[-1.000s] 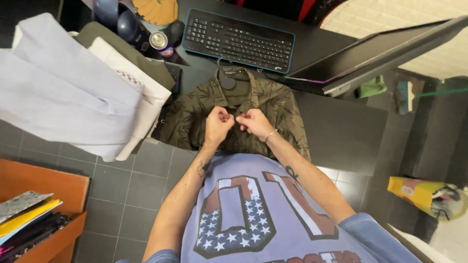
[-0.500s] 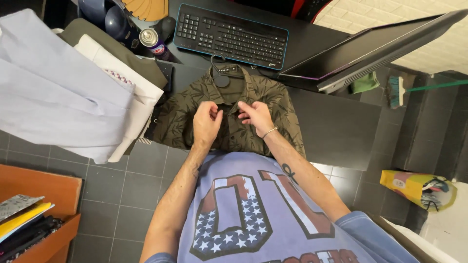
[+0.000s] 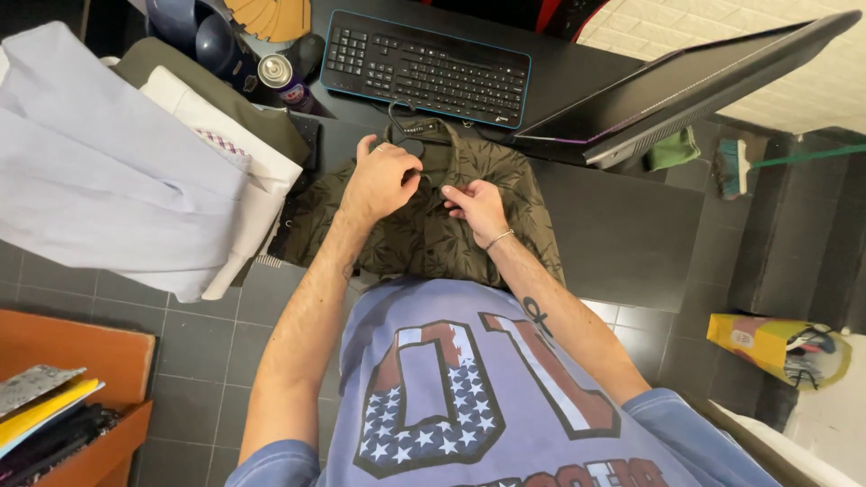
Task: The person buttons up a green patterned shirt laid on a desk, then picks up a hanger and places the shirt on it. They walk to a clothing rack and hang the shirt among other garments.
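The olive patterned shirt [image 3: 424, 230] lies flat, front up, on the dark tabletop [image 3: 622, 234], its collar toward the keyboard [image 3: 426, 68] and a black hanger [image 3: 403, 122] seated in the neck. The left hand [image 3: 379, 180] rests on the upper chest of the shirt just below the collar, fingers curled onto the cloth. The right hand [image 3: 476, 206] pinches the front edge of the fabric between thumb and fingertips, closed on it.

Handling, as judged: the shirt appears light, soft and limp; it will fold and slide under any pull and carries no stiffness except at the collar and the hanger. The soundest places to hold look to be the front placket and the collar band, with the other palm pinning the cloth flat.

Not determinable: whether a button sits under the right fingertips; the lower hem, covered by the person's lilac printed t-shirt [image 3: 469, 388]; the shirt's left sleeve, partly under the stacked pale garments [image 3: 117, 171]. The monitor [image 3: 686, 86] is seen edge-on, its screen out of view.
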